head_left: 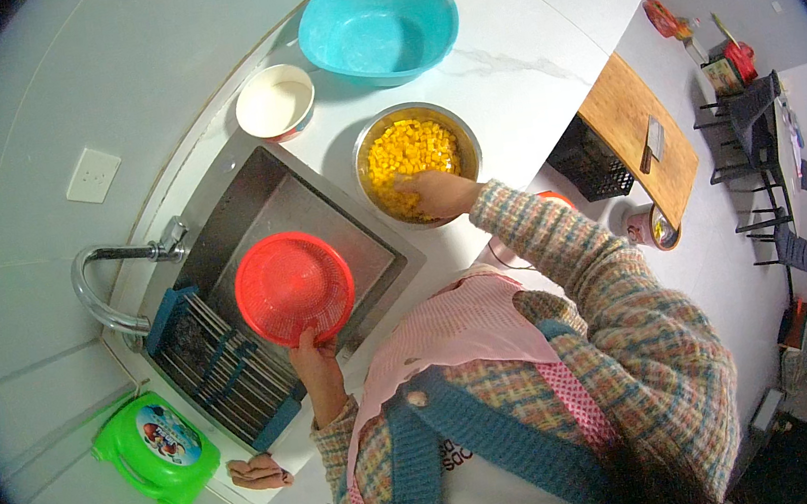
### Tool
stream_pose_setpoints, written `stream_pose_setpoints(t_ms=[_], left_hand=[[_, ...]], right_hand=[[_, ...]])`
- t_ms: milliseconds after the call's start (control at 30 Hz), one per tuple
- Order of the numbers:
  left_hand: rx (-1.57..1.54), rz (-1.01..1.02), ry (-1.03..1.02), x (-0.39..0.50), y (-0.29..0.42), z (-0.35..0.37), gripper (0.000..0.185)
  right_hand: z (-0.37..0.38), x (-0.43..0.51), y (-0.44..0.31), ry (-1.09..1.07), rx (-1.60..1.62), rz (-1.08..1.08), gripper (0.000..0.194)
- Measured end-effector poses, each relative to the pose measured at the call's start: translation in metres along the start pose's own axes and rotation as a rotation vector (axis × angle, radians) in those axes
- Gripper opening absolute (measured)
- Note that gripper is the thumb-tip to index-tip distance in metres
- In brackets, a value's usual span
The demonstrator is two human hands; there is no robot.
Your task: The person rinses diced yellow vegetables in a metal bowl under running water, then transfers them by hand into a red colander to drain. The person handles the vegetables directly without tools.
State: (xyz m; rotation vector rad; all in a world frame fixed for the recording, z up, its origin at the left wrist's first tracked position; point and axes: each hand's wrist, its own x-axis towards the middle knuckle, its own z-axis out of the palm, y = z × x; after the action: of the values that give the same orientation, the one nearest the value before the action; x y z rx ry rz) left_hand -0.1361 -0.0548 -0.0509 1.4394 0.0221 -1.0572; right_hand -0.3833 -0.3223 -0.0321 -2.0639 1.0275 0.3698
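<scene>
My left hand (317,363) grips the near rim of a red plastic colander (294,288), which is held over the stainless steel sink (363,234). My right hand (434,192) reaches into a round metal bowl (471,139) on the counter, its fingertips among many small yellow cubes of food (413,146). Those fingers are partly sunk in the cubes, so whether they close on any cannot be told. No food shows in the colander. Behind the metal bowl stand a turquoise plastic basin (380,28) and a white paper tub (276,103).
A chrome faucet (102,289) arches over the sink's left part, where a roll-up drying rack (237,371) lies. A green jug (164,455) stands at the lower left. To the right, a cleaver (653,142) rests on a wooden board (636,117) above a black crate (589,161).
</scene>
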Motion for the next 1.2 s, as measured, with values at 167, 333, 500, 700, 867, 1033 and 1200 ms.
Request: stream_pose_setpoints(t_ms=[167, 333, 500, 700, 867, 1033, 1200], left_hand=[[0.314, 0.185, -0.095, 0.008, -0.009, -0.012, 0.033], [0.228, 0.146, -0.098, 0.009, -0.008, -0.009, 0.027], [-0.033, -0.010, -0.019, -0.004, 0.004, 0.005, 0.038], [-0.009, -0.007, -0.003, -0.004, 0.005, 0.012, 0.036], [0.036, 0.002, -0.041, 0.003, -0.003, 0.004, 0.031], [0.447, 0.217, -0.177, 0.007, -0.009, -0.016, 0.044], [0.270, 0.119, -0.124, 0.011, -0.017, -0.021, 0.045]], right_hand=[[-0.031, 0.000, 0.007, 0.300, -0.102, 0.069, 0.052], [-0.035, 0.044, 0.023, 0.367, -0.091, 0.174, 0.050], [-0.008, 0.064, 0.016, 0.229, -0.153, 0.222, 0.048], [0.023, 0.036, 0.005, 0.294, -0.136, 0.116, 0.039], [0.027, 0.019, 0.000, 0.264, -0.045, 0.026, 0.036], [0.010, -0.016, -0.007, 0.319, -0.185, -0.018, 0.034], [-0.002, -0.027, -0.004, -0.049, -0.206, 0.055, 0.035]])
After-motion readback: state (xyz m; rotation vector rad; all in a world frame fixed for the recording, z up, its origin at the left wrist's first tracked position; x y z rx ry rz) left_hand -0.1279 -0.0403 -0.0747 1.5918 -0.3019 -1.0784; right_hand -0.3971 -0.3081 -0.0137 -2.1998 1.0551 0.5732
